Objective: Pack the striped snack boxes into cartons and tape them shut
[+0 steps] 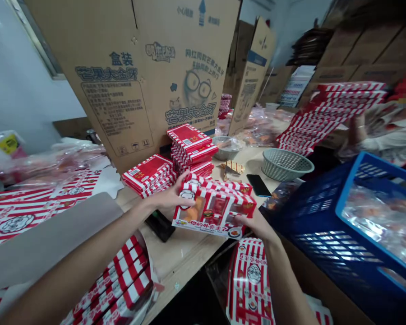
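Between my two hands is a red-and-white striped snack box (219, 198) with windows on its front showing packed food. My left hand (169, 198) is closed on the box's left end, thumb along the upper edge. The right end is gripped by my right hand (255, 222), whose fingers are partly hidden. Just behind the box stand stacks of flat red-and-white boxes (191, 144) and a lower pile (149, 174). Below my right forearm a striped carton sheet (252, 280) hangs by the table edge.
A large cardboard carton (162, 90) stands at the back. On the table are a green basket (284, 164), a phone (258, 185) and a grey bowl (227, 146). A blue crate (325, 225) holds bagged food at right; another person's arm (358, 131) is behind it.
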`<control>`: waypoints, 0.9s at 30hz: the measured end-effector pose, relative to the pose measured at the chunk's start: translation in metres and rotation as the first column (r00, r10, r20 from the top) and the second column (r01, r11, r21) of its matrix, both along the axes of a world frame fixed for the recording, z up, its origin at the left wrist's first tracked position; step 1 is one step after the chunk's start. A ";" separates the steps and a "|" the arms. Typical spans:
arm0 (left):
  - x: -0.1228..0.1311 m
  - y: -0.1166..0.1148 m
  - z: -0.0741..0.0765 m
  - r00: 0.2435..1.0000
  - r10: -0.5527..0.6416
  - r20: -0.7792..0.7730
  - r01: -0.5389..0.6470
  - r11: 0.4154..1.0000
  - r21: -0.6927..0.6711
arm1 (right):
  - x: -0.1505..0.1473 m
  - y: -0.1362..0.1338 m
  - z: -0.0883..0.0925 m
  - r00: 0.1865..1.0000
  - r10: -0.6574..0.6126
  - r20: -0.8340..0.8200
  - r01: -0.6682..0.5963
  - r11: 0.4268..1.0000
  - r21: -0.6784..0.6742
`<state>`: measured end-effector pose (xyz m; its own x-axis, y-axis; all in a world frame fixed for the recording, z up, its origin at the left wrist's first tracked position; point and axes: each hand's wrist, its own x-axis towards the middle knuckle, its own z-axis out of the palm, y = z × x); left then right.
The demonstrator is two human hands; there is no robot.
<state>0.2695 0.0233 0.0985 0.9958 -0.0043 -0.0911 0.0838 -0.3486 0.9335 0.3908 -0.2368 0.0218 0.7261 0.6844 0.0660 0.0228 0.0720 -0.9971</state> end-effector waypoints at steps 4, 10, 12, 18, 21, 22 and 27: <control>0.010 0.032 -0.024 0.970 -0.125 -0.206 0.176 0.953 0.247 | -0.006 0.009 -0.034 0.996 0.082 0.046 -0.077 0.992 -0.104; 0.034 -0.004 -0.032 0.964 -0.124 -0.235 0.232 0.826 0.515 | -0.017 0.009 -0.057 0.985 0.160 0.059 -0.151 0.981 -0.125; 0.038 -0.026 -0.032 0.925 -0.201 -0.322 0.370 0.666 0.648 | -0.017 0.004 -0.050 0.987 0.152 0.060 -0.143 0.979 -0.142; 0.026 -0.050 -0.044 0.957 -0.282 -0.068 0.181 0.398 0.899 | -0.018 0.018 0.005 0.781 0.173 0.600 0.154 0.878 -0.454; 0.015 -0.050 -0.051 0.961 -0.275 0.017 0.106 0.428 0.897 | -0.026 0.054 0.023 0.570 0.515 0.640 0.157 0.697 -0.700; 0.009 -0.050 -0.049 0.967 -0.253 0.019 0.098 0.439 0.893 | -0.030 0.066 0.025 0.522 0.589 0.618 0.175 0.635 -0.752; -0.077 -0.026 0.002 0.986 -0.147 0.080 0.046 0.698 0.714 | -0.039 0.092 0.020 0.364 0.666 0.651 0.268 0.595 -0.758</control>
<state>0.1925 -0.0030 0.1004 0.9962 -0.0861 0.0135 -0.0841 -0.9098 0.4065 0.3523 -0.1448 0.0417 0.3890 0.9202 -0.0435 0.9169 -0.3913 -0.0781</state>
